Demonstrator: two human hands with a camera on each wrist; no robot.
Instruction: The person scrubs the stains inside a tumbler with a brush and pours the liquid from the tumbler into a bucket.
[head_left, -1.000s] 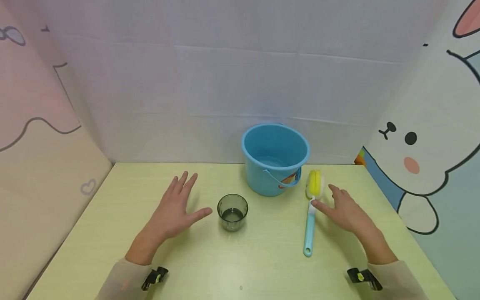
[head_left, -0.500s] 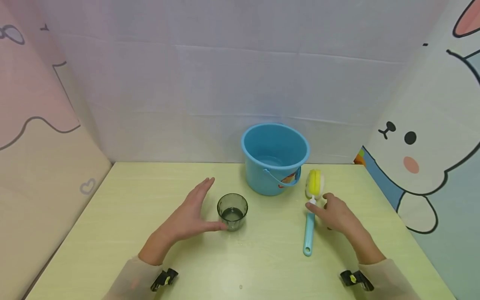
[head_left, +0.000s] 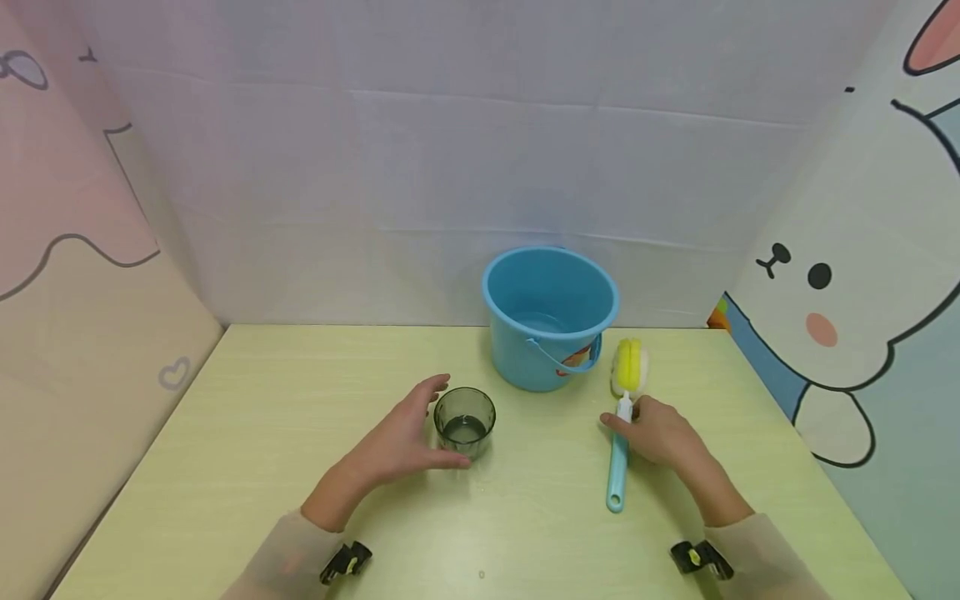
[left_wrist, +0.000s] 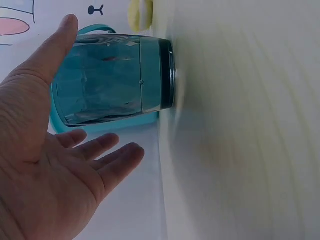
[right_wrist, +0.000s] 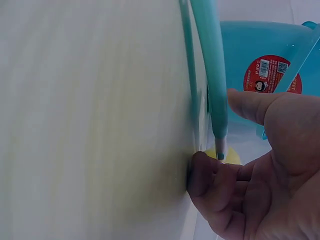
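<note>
1. Plainly, found a pale yellowish table [head_left: 540, 517] with faint wood grain and a small ring mark toward the near edge.
2. Saw a creased whitish sheet [head_left: 480, 167] behind, reaching down to the far edge.
3. Noticed a left wall [head_left: 97, 350] in pink and cream with a wavy dark line, and a right wall [head_left: 862, 292] with a big cartoon animal face.
4. Spotted a blue bucket [head_left: 525, 358] upright near the sheet, a dark glass cup [head_left: 465, 425] upright to its front left, a yellow-headed brush [head_left: 618, 467] lying to its right.
5. Saw the left hand [head_left: 397, 446] loose, thumb and fingers parted around the cup; could not tell any touch.
6. Saw the right hand [head_left: 662, 433] at the brush, fingers curled opposite the thumb; could not confirm a grip.
</note>
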